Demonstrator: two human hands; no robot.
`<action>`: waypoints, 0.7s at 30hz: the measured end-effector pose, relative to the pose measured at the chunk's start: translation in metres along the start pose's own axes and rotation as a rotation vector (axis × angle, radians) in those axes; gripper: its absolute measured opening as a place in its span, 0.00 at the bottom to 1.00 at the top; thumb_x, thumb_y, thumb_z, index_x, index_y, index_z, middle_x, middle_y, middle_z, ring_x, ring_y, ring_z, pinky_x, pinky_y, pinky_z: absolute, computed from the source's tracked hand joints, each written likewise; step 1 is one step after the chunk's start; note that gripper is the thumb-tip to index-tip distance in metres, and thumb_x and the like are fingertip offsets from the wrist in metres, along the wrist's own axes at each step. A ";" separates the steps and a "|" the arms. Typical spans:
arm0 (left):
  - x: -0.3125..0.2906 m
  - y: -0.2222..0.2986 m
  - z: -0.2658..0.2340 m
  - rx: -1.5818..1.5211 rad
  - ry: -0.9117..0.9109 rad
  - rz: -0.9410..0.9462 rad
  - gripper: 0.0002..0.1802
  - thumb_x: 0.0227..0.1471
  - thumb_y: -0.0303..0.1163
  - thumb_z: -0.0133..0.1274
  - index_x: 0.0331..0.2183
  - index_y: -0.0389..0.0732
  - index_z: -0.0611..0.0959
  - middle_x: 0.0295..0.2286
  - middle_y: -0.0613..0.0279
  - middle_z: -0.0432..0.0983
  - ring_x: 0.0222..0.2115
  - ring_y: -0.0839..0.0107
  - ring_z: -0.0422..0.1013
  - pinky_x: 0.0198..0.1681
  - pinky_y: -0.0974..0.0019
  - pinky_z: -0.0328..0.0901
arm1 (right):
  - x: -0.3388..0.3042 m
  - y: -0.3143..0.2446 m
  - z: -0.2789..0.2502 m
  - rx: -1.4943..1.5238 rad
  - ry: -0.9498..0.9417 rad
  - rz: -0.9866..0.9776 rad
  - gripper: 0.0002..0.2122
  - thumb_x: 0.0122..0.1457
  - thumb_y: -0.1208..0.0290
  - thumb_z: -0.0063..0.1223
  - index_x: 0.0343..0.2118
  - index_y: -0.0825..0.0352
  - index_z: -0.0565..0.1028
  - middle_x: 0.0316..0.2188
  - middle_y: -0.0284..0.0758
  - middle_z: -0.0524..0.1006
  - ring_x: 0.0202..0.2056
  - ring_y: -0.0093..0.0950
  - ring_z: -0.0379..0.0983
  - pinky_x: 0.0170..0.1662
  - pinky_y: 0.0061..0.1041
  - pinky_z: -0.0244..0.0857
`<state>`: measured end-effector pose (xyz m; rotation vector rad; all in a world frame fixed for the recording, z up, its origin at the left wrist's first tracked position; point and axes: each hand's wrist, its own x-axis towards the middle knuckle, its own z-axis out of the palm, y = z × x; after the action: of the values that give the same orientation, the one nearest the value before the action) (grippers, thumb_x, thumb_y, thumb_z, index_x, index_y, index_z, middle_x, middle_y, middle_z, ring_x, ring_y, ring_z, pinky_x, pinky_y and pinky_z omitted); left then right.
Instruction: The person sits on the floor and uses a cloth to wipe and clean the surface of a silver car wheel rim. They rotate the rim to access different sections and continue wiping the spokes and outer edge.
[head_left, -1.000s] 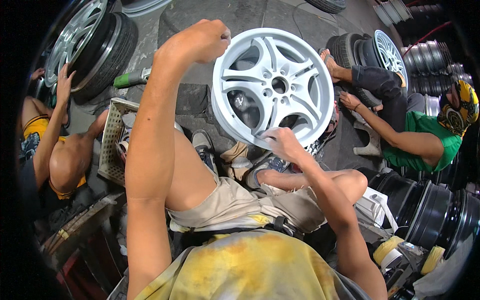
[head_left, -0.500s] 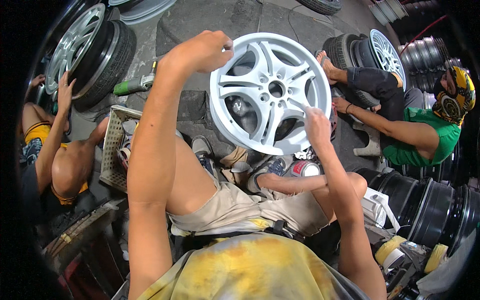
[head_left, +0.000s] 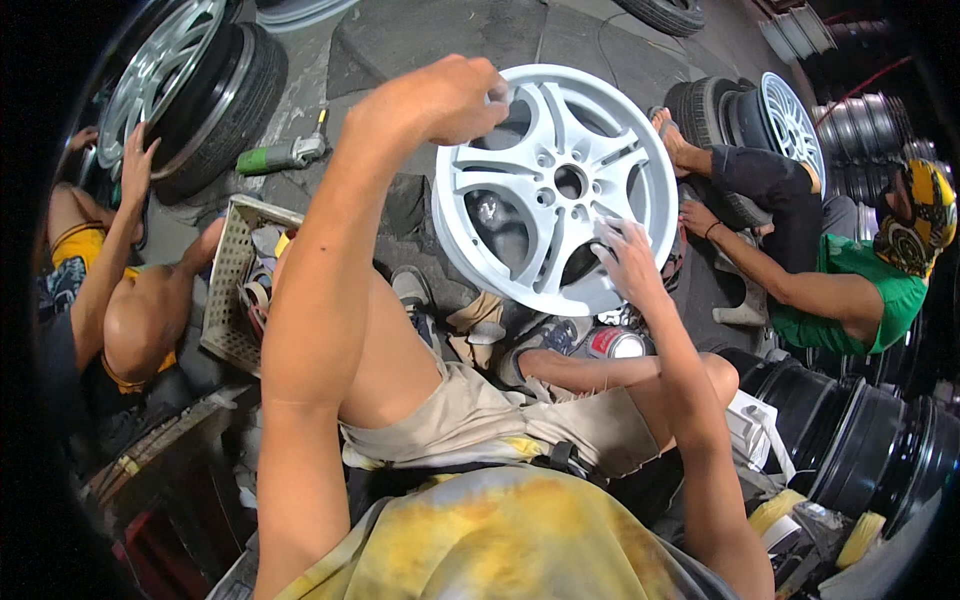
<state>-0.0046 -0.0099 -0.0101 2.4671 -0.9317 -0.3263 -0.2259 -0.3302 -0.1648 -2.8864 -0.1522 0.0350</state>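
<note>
A pale grey-white alloy wheel rim (head_left: 527, 157) with paired spokes is tilted in front of my knees. My left hand (head_left: 462, 100) is closed over its upper-left edge, the fingers curled down against the rim. On the lower-right spokes lies my right hand (head_left: 632, 265), palm down and fingers stretched out. Those fingertips look dusted white. Whether something thin sits under them cannot be made out.
On the left, a green angle grinder (head_left: 282, 156) lies beyond a beige plastic crate (head_left: 232, 290). A red-and-white can (head_left: 615, 343) stands by my right foot. Co-workers sit either side, one in a green shirt (head_left: 850, 285). Dark wheel barrels (head_left: 850, 425) fill the right.
My right hand has shifted from the rim's lower-right edge inward onto the spokes, its fingers opening out. My left hand stays at the upper-left edge. The whole view has shifted slightly.
</note>
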 end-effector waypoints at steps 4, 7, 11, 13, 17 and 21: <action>-0.008 0.009 -0.018 0.040 -0.085 -0.178 0.17 0.59 0.37 0.52 0.44 0.38 0.85 0.31 0.47 0.82 0.25 0.56 0.77 0.33 0.54 0.71 | -0.020 0.014 -0.021 0.044 -0.030 0.027 0.26 0.50 0.79 0.58 0.56 0.69 0.73 0.51 0.42 0.72 0.55 0.43 0.65 0.62 0.39 0.57; 0.006 0.016 -0.009 0.037 -0.112 -0.128 0.17 0.59 0.37 0.51 0.45 0.38 0.84 0.29 0.48 0.82 0.22 0.60 0.75 0.30 0.55 0.70 | -0.015 0.020 -0.013 0.039 -0.018 0.109 0.23 0.51 0.78 0.58 0.53 0.70 0.75 0.50 0.41 0.73 0.54 0.41 0.67 0.58 0.37 0.61; 0.003 0.033 -0.013 0.031 -0.150 -0.146 0.17 0.59 0.37 0.50 0.46 0.38 0.84 0.29 0.47 0.82 0.22 0.61 0.75 0.30 0.55 0.70 | 0.001 -0.001 -0.017 -0.008 0.245 0.216 0.15 0.55 0.76 0.58 0.47 0.69 0.77 0.42 0.41 0.76 0.45 0.41 0.73 0.48 0.34 0.66; 0.009 0.032 -0.009 0.030 -0.144 -0.126 0.18 0.60 0.37 0.50 0.46 0.38 0.84 0.30 0.47 0.82 0.22 0.61 0.75 0.30 0.54 0.70 | 0.009 0.005 -0.012 0.214 0.410 0.328 0.11 0.57 0.73 0.59 0.43 0.68 0.78 0.36 0.42 0.76 0.41 0.43 0.74 0.43 0.34 0.67; 0.013 0.028 -0.004 0.037 -0.148 -0.144 0.17 0.60 0.37 0.50 0.45 0.39 0.84 0.29 0.47 0.81 0.23 0.60 0.76 0.30 0.54 0.70 | 0.009 -0.001 0.000 0.341 0.403 0.496 0.07 0.57 0.73 0.58 0.37 0.68 0.76 0.34 0.47 0.77 0.38 0.42 0.75 0.42 0.37 0.67; 0.012 0.021 -0.005 0.029 -0.095 -0.094 0.16 0.60 0.38 0.51 0.45 0.40 0.84 0.27 0.48 0.81 0.22 0.61 0.75 0.29 0.54 0.69 | -0.005 0.004 0.004 0.054 0.171 0.315 0.15 0.53 0.73 0.63 0.43 0.67 0.74 0.43 0.50 0.75 0.42 0.46 0.75 0.45 0.42 0.67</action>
<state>-0.0056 -0.0293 0.0041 2.5459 -0.8654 -0.4690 -0.2306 -0.3336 -0.1691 -2.8130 0.3292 -0.1476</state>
